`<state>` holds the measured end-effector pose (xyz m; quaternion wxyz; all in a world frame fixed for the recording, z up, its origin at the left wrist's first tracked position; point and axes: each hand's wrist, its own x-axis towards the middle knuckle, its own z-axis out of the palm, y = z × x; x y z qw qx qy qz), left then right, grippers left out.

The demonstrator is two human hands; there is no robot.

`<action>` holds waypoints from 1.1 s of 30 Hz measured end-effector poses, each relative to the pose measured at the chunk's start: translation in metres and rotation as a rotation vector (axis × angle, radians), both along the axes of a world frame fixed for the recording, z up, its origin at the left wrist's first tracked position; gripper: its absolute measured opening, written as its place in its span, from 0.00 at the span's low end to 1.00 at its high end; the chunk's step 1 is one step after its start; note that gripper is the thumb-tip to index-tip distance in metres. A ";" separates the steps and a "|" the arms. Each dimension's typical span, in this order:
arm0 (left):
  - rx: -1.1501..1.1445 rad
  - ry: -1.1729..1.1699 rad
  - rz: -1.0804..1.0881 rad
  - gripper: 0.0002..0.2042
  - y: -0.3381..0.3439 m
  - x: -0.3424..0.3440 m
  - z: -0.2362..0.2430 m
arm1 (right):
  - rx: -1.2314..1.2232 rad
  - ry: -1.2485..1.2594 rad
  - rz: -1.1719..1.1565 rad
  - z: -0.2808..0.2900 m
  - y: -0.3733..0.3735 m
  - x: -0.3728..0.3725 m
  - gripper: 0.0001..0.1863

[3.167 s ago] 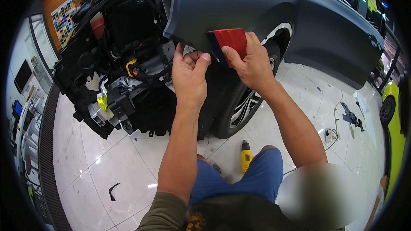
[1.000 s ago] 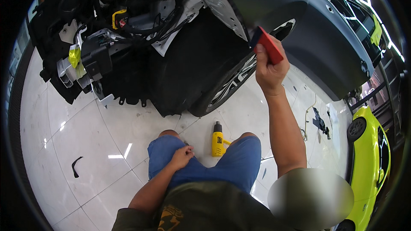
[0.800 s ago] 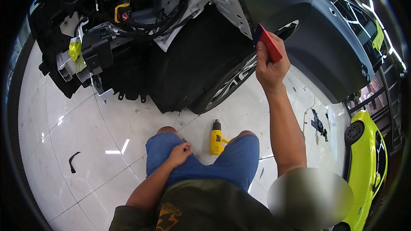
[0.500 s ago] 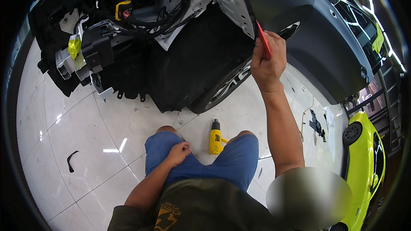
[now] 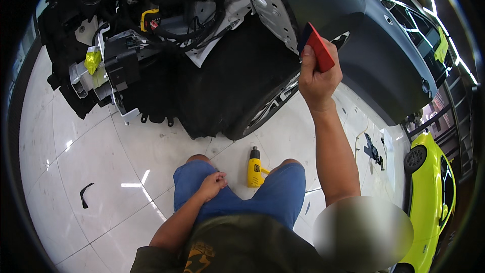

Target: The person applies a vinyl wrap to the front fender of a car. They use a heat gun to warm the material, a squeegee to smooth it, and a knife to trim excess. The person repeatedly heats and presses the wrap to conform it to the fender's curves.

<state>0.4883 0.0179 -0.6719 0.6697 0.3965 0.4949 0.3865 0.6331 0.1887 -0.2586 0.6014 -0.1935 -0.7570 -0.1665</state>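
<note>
My right hand [image 5: 321, 78] is raised and gripping a red squeegee [image 5: 319, 46] with a dark edge. The squeegee is close to the grey fender [image 5: 323, 5] of the car, near the fender's exposed metal flange [image 5: 273, 12]. Whether its edge touches the panel I cannot tell. Resting on my left thigh, my left hand [image 5: 212, 186] is closed with the fingers curled together; what they hold, if anything, is hidden. A yellow heat gun [image 5: 254, 169] stands on the floor between my knees.
The car's front is stripped, with wiring [image 5: 202, 35] and a black wheel-arch liner [image 5: 217, 81] above the wheel [image 5: 268, 106]. A black curved trim piece [image 5: 85, 196] lies on the tiled floor at left, dark parts [image 5: 373, 147] at right. A lime-green car [image 5: 429, 207] stands far right.
The squeegee has turned, so more of its red face shows, and my right hand has shifted slightly. My left hand stays on my thigh. The whole view has moved a little.
</note>
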 end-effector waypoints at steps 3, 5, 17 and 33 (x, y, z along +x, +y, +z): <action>-0.033 -0.059 0.014 0.19 -0.002 0.000 0.004 | 0.216 -0.088 -0.091 0.003 0.004 -0.004 0.13; -0.024 -0.077 0.001 0.19 -0.003 -0.001 0.002 | 0.265 -0.136 -0.171 0.007 -0.002 -0.010 0.14; -0.039 -0.127 -0.011 0.18 0.000 -0.005 -0.003 | 0.091 -0.054 -0.028 0.043 -0.025 -0.039 0.09; -0.109 -0.250 0.008 0.19 0.001 -0.009 -0.003 | 0.250 -0.224 -0.285 0.054 -0.034 -0.055 0.10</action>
